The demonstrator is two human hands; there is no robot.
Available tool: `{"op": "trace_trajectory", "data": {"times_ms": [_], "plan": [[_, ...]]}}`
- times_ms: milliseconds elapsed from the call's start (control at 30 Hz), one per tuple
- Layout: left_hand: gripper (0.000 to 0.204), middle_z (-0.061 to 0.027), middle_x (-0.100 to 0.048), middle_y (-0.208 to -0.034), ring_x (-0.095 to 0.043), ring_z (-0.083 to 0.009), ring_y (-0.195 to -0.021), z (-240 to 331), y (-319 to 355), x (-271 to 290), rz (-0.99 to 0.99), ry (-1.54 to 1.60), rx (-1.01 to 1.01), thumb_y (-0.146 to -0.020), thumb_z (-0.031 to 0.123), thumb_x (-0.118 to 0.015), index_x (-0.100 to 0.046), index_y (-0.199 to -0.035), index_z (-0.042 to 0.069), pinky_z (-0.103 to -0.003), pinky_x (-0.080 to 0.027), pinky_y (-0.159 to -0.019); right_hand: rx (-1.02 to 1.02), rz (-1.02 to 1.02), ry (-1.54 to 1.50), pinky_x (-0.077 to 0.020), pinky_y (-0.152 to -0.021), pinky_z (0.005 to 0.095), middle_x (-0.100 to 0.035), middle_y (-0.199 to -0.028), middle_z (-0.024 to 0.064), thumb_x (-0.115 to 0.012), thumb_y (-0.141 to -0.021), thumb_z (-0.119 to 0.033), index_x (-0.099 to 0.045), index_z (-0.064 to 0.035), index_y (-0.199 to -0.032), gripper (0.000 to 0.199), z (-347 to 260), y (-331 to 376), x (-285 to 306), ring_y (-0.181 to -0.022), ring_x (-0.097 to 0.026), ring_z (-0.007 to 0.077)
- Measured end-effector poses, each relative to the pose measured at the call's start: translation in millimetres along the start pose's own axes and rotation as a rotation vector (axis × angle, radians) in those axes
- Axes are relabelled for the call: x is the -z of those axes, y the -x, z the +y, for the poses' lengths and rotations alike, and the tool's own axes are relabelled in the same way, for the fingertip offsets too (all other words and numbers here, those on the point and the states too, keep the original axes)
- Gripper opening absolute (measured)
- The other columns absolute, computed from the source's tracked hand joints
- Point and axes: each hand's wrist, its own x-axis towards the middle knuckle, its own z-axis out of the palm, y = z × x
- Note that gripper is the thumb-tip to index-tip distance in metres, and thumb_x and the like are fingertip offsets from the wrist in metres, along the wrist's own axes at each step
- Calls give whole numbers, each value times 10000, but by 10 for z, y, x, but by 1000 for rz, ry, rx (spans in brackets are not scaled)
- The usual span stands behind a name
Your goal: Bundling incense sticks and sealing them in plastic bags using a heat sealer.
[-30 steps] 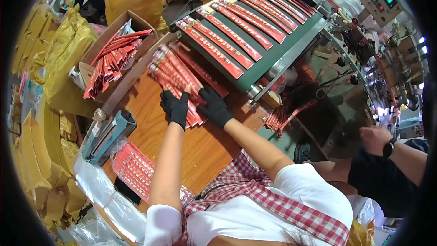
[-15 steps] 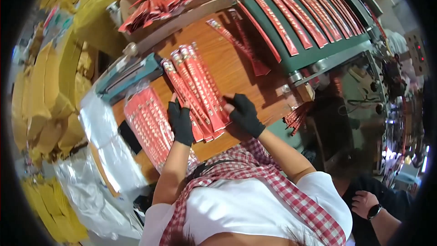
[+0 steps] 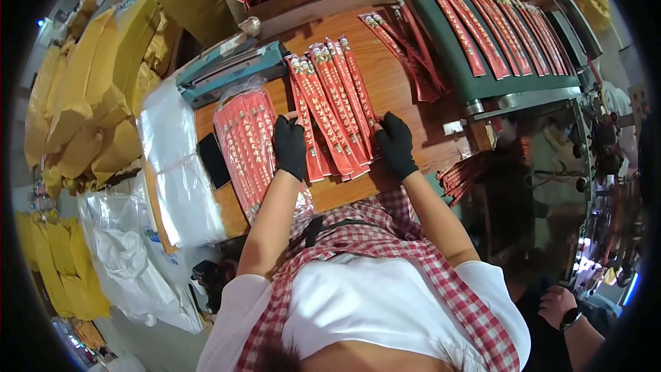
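Between my hands, on the wooden table, lies a loose pile of long, narrow red printed packets (image 3: pixel 332 114), fanned unevenly at the far ends. My left hand (image 3: pixel 289 146), in a black fingerless glove, curls against the pile's left side, its fingertips at the edge. At the right side my right hand (image 3: pixel 396 145), gloved likewise, has its thumb side against the outermost packet; its other fingers are partly hidden. Just left of my left hand is a clear plastic bag (image 3: pixel 245 139) filled with similar red packets.
A green conveyor belt (image 3: pixel 475 72) carries several red packets at the far right; others (image 3: pixel 413 62) lie by its end. A teal bar sealer (image 3: pixel 234 72), clear bags (image 3: pixel 175 165) and a black phone (image 3: pixel 213 160) are leftward. Behind stands a cardboard box (image 3: pixel 303 1). Someone's hand (image 3: pixel 556 306) shows lower right.
The view has shifted, so the table sits farther right. The pile's packets are spread differently between my hands. A packet from the belt's end has dropped onto those on the table.
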Motion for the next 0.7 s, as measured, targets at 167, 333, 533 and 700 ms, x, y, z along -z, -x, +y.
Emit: {"op": "trace_trajectory", "data": {"times_ms": [167,333,533,700], "plan": [[466,-97,-573,-1079,-559,-167,-979,19,48,-24,-51,20,-95,-851,89,-720,-480,-1238,-13,-304,-470,-866,-86,123,-242,-464,-723,418,-622,-799,147,-609,-891,-186,-625,-29,-1041,217,-27,-18,-40,-814,-604,329],[599,-135,-509,-1239,-539,-230,-1144,183,286,190,-73,-327,-476,-830,95,-753,-436,-1329,1,-338,-454,-966,-181,147,-157,-459,-775,395,-617,-902,143,-619,-892,-184,-604,-15,-1072,247,-26,62,-28,-877,-592,308],[742,-236,-337,-1447,-310,-453,-1332,433,905,1056,-8,-1052,-583,-685,260,-813,-481,-1318,61,-545,-296,-1083,375,-85,192,-423,-883,453,-585,-1084,151,-669,-804,-155,-592,-51,-1063,290,-659,147,-258,-1018,-518,359],[1006,-306,-199,-1510,-200,-525,-1385,128,1758,1363,-46,-1058,-344,-644,402,-852,-345,-1464,114,-599,-235,-1109,565,-246,-55,-439,-862,477,-568,-1047,191,-592,-864,-178,-547,-24,-1110,293,-1070,56,-1047,-1037,-520,393]]}}
